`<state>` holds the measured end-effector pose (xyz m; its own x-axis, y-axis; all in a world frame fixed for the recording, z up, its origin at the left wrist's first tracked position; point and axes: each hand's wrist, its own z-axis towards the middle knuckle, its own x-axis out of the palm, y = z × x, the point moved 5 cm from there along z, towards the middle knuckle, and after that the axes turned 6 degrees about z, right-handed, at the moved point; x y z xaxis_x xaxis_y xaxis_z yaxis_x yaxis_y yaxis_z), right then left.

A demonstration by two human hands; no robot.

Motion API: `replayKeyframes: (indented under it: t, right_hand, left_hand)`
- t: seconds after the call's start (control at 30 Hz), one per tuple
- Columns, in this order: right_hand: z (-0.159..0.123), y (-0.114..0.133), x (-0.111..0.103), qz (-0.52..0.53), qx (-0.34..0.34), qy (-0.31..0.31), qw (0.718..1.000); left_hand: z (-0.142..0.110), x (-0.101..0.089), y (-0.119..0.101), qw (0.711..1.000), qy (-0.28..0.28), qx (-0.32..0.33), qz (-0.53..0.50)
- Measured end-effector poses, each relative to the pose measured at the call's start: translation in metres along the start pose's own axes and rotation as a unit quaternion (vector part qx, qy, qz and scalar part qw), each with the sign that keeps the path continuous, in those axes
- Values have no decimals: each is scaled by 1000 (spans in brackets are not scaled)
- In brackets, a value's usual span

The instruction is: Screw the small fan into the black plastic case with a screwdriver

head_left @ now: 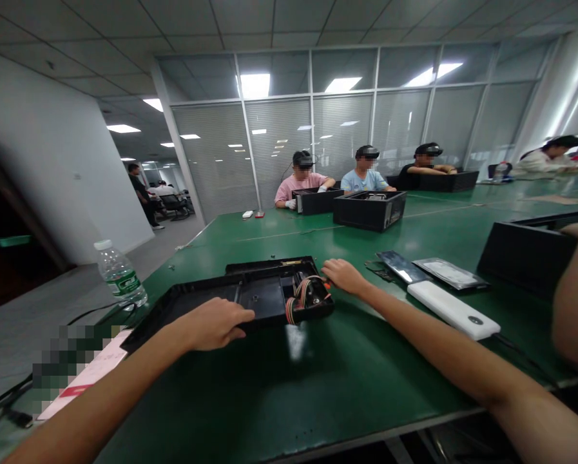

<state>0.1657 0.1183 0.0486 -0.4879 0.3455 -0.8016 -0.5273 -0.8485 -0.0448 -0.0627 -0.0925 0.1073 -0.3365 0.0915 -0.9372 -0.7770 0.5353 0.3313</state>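
A flat black plastic panel (250, 293) with a bundle of coloured wires (302, 298) at its right end lies on the green table (317, 374) in front of me. My left hand (216, 324) rests on the panel's near edge, fingers curled against it. My right hand (343, 275) touches the panel's right end by the wires, fingers closed around something small and orange that I cannot make out.
A water bottle (120, 274) stands at the left edge, a paper sheet (95, 370) near it. A white power bank (453, 309) and flat parts (428, 269) lie right. A black case (525, 258) stands far right, another (370, 209) ahead. Several people sit across the table.
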Motion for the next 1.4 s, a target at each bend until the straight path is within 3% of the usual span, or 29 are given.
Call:
replayKeyframes:
  t: [0.13,0.2,0.27,0.33,0.43,0.5,0.53,0.63,0.8,0.93,1.07,1.23,1.4]
  right_hand:
    - [-30,-40,-37,5,57,-58,997]
    - [-38,-31,-48,47,29,-57,997]
    - [-40,-1,-50,95,-31,-27,995]
    - [-41,41,-47,120,-99,18,988]
    - [-46,109,-40,118,-256,111,953]
    - [-49,136,-39,92,-302,141,938]
    - [-50,143,-40,79,-312,147,935]
    - [-51,149,-42,56,-323,154,932]
    - [-52,145,-44,53,-329,153,930]
    - [-52,146,-43,53,-337,146,929]
    - [-53,148,-42,51,-376,144,914]
    - [-52,151,-40,38,-394,148,906]
    - [-52,152,-40,46,-393,142,907]
  left_hand:
    - [-4,19,-32,999,23,18,-22]
    - [-2,26,-43,999,32,22,-38]
    - [1,29,-45,997,35,22,-62]
    - [6,30,-37,992,46,29,-110]
    - [22,38,-5,982,62,32,-176]
    - [38,43,28,992,-11,-18,-128]
    - [47,48,41,994,-40,-40,-91]
    - [68,72,62,998,-43,-42,-4]
    - [78,90,60,994,-53,-48,87]
    - [70,80,54,993,-80,-31,87]
    - [76,52,48,991,-133,-27,16]
    - [126,23,18,982,-146,56,-105]
    - [171,24,-1,960,-154,87,-216]
